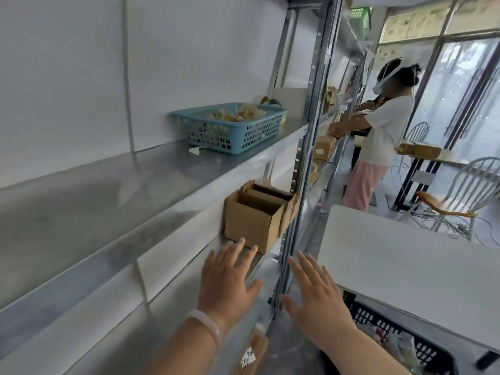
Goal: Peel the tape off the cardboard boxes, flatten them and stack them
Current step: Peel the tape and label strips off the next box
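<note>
An open brown cardboard box [253, 224] stands on the lower metal shelf, flaps up, with more brown boxes [286, 204] packed behind it. My left hand [228, 277], fingers straight and spread, reaches toward the box with its fingertips just short of the box's lower front. My right hand [315, 296] is held out flat beside it, near the shelf's upright post [297, 169]. Neither hand holds anything. A piece of cardboard with a white label [250, 353] shows on the shelf below my left wrist.
A blue plastic basket [243, 136] of crumpled tape scraps sits on the upper shelf [108, 190]. A white table [405, 269] stands at right with a dark crate [422, 345] under it. Another person [378, 131] works further along the shelving. Metal chairs [465, 190] stand by the windows.
</note>
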### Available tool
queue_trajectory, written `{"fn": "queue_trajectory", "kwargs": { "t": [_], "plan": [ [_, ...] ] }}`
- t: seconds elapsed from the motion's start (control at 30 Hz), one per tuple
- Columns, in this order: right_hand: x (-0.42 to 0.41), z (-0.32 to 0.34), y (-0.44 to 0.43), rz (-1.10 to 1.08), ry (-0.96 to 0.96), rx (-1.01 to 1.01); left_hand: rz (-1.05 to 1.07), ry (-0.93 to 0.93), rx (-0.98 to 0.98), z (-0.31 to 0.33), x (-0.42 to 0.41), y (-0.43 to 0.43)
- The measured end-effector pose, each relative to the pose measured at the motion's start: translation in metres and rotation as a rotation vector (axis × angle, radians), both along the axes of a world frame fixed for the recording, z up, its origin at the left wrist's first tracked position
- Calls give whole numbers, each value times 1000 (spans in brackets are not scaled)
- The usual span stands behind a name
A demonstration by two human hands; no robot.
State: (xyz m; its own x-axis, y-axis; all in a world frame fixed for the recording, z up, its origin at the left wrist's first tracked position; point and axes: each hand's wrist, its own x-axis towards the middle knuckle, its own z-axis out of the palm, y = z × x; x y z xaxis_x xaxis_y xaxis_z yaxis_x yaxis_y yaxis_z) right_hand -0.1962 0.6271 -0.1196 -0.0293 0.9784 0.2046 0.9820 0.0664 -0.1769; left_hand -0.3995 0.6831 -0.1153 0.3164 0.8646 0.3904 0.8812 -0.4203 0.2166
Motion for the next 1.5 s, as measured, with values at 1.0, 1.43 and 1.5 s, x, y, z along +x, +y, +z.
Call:
{"fn": "queue_trajectory", "kwargs": {
  "t": [1.0,1.43,1.5],
  "plan": [
    [117,-41,281,448,457,109,332,-127,-74,-42,126,206],
    [86,-48,295,864,527,-139,679,-812,-227,-37,108,173],
    [84,-50,300,859,626,-186,659,-753,-284,-36,106,179]
  ]
}}
